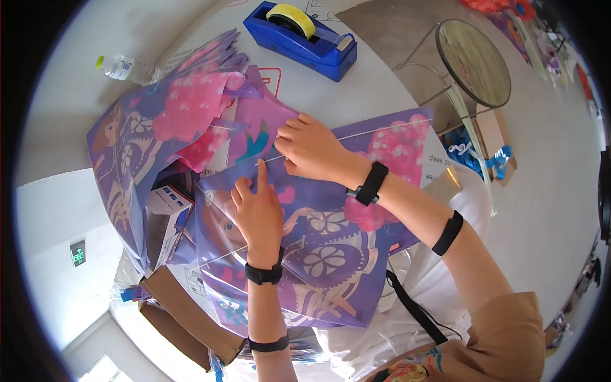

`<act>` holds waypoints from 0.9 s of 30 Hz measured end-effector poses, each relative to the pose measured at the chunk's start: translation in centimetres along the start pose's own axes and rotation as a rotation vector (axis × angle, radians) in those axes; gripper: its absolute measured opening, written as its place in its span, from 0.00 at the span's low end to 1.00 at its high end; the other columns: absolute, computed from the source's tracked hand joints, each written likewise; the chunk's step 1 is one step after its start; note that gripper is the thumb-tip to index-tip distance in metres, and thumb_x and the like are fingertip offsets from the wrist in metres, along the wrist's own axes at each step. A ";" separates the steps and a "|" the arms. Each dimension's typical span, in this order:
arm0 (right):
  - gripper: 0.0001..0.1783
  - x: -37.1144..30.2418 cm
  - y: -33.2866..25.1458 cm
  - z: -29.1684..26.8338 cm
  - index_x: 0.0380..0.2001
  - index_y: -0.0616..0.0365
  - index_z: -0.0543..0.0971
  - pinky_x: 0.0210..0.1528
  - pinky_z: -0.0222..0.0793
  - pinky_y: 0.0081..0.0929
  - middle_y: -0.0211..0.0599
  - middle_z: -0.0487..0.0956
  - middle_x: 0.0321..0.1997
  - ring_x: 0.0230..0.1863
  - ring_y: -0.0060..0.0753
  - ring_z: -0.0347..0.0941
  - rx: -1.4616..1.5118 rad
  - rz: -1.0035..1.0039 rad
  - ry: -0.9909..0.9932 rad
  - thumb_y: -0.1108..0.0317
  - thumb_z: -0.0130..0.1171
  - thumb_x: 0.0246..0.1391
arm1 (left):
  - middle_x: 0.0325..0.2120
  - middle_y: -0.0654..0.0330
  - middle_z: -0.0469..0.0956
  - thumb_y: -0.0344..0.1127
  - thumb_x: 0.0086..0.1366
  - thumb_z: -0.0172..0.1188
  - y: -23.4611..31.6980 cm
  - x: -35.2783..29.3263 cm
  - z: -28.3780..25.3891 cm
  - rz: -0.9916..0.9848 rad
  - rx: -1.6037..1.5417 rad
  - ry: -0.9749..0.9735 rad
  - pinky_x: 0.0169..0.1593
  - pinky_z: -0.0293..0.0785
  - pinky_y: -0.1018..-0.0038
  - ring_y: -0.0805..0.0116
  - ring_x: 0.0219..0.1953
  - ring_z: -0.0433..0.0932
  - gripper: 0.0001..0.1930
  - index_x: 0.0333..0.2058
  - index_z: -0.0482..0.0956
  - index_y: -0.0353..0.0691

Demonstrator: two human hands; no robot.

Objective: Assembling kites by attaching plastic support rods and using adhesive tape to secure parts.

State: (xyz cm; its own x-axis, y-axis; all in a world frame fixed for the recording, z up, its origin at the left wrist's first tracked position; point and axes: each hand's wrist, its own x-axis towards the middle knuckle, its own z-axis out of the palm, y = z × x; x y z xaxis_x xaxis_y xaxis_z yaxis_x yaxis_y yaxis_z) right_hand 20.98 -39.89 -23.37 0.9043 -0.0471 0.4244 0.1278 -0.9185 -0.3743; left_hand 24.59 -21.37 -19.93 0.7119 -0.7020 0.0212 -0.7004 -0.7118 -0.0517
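Note:
A purple plastic sheet (312, 296), printed with a cartoon princess and pink flowers, is spread in front of me, partly over my lap. My left hand (258, 210) lies on it, the index finger stretched toward a thin white line (363, 134) along its far edge, the other fingers loosely bent. Just right of that fingertip, my right hand (312, 146) is closed at the same edge. What its curled fingers pinch is hidden. Beyond both hands lies a pinkish-purple printed piece (264, 105).
More printed purple sheets (127, 153) are heaped at left, near a small white box (168, 210) and a clear bottle (127, 69). A blue tape dispenser (302, 41) stands at the table's far side. A cardboard box (181, 318) is lower left, a round stool (474, 63) upper right.

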 end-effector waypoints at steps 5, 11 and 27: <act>0.09 0.7 1.2 -0.5 0.19 0.55 0.74 0.44 0.62 0.30 0.30 0.72 0.27 0.36 0.33 0.69 0.057 -0.042 -0.077 0.66 0.63 0.31 | 0.43 0.54 0.68 0.34 0.62 0.59 -0.2 -0.1 0.0 -0.006 -0.012 0.004 0.42 0.73 0.63 0.57 0.45 0.70 0.28 0.62 0.68 0.52; 0.12 -0.3 3.2 -2.8 0.20 0.58 0.78 0.46 0.63 0.30 0.34 0.76 0.27 0.37 0.36 0.71 0.060 -0.052 -0.150 0.63 0.63 0.29 | 0.44 0.52 0.68 0.32 0.63 0.57 -0.1 0.0 -0.3 -0.025 -0.050 -0.033 0.44 0.73 0.63 0.54 0.46 0.70 0.29 0.63 0.67 0.51; 0.14 -5.0 5.6 -6.6 0.23 0.51 0.70 0.44 0.60 0.30 0.28 0.72 0.28 0.36 0.33 0.68 0.126 0.088 -0.092 0.70 0.67 0.37 | 0.44 0.55 0.68 0.30 0.59 0.59 -0.2 -0.1 -0.2 -0.003 -0.014 0.012 0.39 0.76 0.65 0.58 0.47 0.72 0.29 0.61 0.69 0.51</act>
State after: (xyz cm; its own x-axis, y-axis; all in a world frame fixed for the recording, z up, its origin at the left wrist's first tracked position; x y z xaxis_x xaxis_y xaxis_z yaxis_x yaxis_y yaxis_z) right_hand 14.47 -47.41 -22.21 0.9471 -0.0837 0.3099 0.0911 -0.8557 -0.5094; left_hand 24.63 -21.17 -19.69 0.7136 -0.6998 0.0337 -0.6987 -0.7144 -0.0381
